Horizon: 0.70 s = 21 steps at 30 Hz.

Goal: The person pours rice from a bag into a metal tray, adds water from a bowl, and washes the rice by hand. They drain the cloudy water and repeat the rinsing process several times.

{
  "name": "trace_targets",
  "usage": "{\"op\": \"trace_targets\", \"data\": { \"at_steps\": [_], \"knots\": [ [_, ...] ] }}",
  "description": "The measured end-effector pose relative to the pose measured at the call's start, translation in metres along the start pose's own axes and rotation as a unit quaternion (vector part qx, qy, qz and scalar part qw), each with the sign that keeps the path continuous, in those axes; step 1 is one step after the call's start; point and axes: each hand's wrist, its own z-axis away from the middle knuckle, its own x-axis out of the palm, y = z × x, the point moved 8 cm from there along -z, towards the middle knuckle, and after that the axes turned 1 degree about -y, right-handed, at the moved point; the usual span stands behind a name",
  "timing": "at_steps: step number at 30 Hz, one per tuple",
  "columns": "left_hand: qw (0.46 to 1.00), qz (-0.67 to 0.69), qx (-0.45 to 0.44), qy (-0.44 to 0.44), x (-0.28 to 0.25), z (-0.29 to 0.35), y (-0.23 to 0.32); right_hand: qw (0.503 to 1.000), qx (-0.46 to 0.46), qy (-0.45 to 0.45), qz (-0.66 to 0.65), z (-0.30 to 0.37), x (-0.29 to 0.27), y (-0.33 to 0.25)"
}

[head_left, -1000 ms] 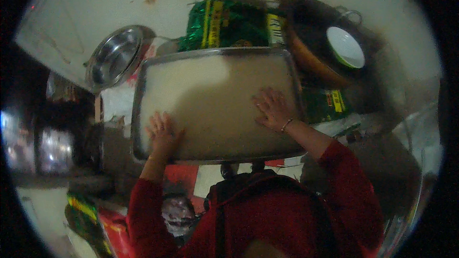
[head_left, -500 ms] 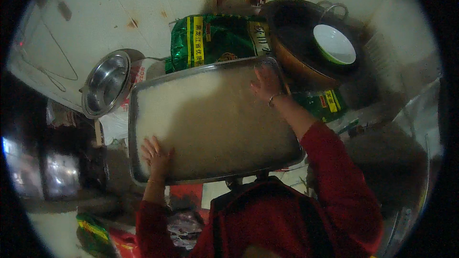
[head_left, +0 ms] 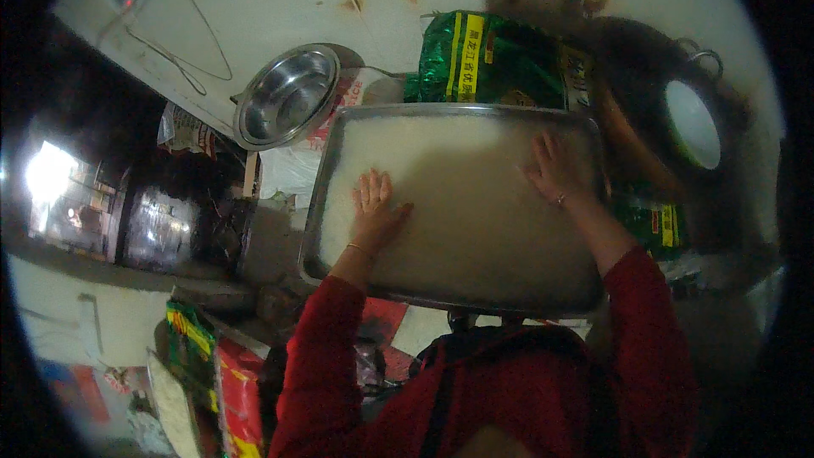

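Note:
A large rectangular metal tray lies in front of me, filled with a level layer of pale, fine grains that look like rice. My left hand rests palm down on the left part of the layer, fingers stretched and thumb out to the side. Near the far right corner, my right hand lies on the grains with its fingers spread. Neither hand holds anything. My shadow darkens much of the grain surface; the far left part is brighter.
Behind the tray stands a green sack; a steel basin sits to its left. A large dark wok at right holds a white-and-green bowl. Red packages lie low at left. A cable runs along the wall.
My left hand has slid from the tray's near left corner farther in and away from me. My right hand stays near the far right corner. The view has swung left.

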Motion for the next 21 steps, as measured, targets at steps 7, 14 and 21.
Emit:
{"op": "trace_targets", "data": {
  "at_steps": [7, 14, 21],
  "knots": [
    [0.994, -0.011, -0.109, -0.011, 0.009, -0.060, -0.034, 0.990, -0.130, 0.048, -0.023, 0.012, -0.018, -0.027],
    [0.997, 0.048, -0.063, -0.024, 0.017, -0.105, -0.012, 0.991, -0.134, -0.006, -0.026, 0.018, -0.020, -0.056],
    [0.999, 0.028, 0.025, 0.001, 0.024, -0.114, 0.047, 0.999, 0.044, -0.006, -0.009, -0.008, -0.020, 0.029]
  ]
}}
